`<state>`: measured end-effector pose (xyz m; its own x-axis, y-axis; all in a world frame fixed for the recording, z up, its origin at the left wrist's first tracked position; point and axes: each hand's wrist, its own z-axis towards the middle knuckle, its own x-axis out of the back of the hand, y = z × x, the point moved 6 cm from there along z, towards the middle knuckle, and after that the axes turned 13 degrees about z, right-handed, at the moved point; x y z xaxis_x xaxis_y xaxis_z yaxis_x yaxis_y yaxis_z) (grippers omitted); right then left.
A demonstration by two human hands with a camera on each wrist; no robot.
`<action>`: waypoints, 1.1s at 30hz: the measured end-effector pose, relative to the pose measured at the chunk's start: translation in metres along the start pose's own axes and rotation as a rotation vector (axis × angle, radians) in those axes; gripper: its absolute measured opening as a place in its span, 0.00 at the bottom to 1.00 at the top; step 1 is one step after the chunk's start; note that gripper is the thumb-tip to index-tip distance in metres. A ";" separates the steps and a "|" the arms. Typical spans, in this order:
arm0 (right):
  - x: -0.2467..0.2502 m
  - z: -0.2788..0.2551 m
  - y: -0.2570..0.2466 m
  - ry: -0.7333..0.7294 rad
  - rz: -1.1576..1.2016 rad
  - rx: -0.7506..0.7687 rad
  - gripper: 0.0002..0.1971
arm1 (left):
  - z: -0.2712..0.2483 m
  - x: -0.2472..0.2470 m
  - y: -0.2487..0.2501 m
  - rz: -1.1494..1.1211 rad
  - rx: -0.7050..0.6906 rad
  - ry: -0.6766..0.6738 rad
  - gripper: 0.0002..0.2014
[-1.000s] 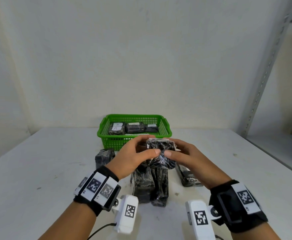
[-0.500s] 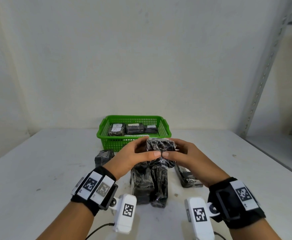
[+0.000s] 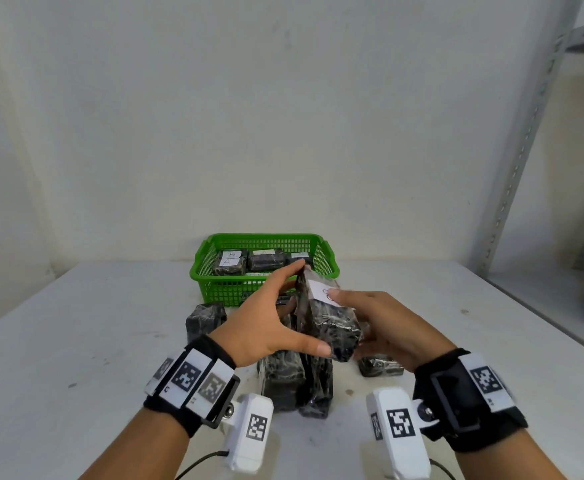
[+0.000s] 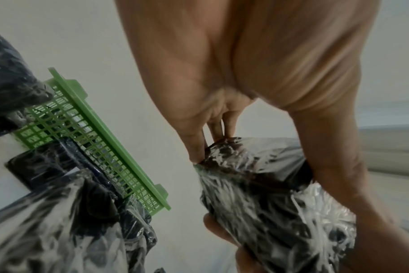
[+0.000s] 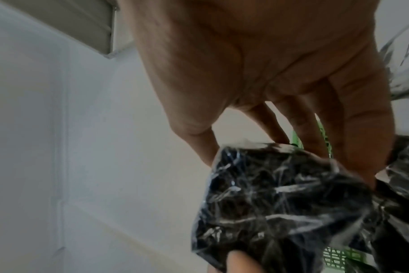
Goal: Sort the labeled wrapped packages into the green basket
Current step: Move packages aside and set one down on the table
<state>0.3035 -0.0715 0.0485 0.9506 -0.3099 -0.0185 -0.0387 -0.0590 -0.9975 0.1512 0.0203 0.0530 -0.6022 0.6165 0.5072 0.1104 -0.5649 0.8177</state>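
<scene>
Both hands hold one black plastic-wrapped package (image 3: 332,327) above the table, just in front of the green basket (image 3: 214,289). A white label (image 3: 320,289) shows on the package's far top face. My left hand (image 3: 304,310) grips it lengthwise, with the thumb at the near end and the fingers (image 4: 196,147) at the far end. My right hand (image 3: 356,320) holds the right side with a fingertip on the label. The left wrist view shows the package (image 4: 276,194) beside the basket (image 4: 100,140); the right wrist view shows the same package (image 5: 280,199). Labeled packages (image 3: 230,266) lie in the basket.
More wrapped packages stand on the table (image 3: 76,341) under my hands: one at the left (image 3: 205,318), a pair in the middle (image 3: 294,382), one at the right (image 3: 380,365). A metal shelf post (image 3: 526,133) rises at the right.
The package has turned in my hands so its white label faces up. My left hand now spans its length, and my right finger has moved onto the label.
</scene>
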 end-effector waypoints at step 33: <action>-0.002 -0.011 -0.007 0.026 0.142 0.101 0.21 | 0.005 -0.018 0.013 -0.165 0.099 -0.093 0.28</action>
<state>0.2982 -0.0813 0.0566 0.9296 -0.3325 -0.1588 -0.1391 0.0824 -0.9868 0.1671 0.0050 0.0558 -0.5433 0.7468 0.3836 0.0961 -0.3986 0.9121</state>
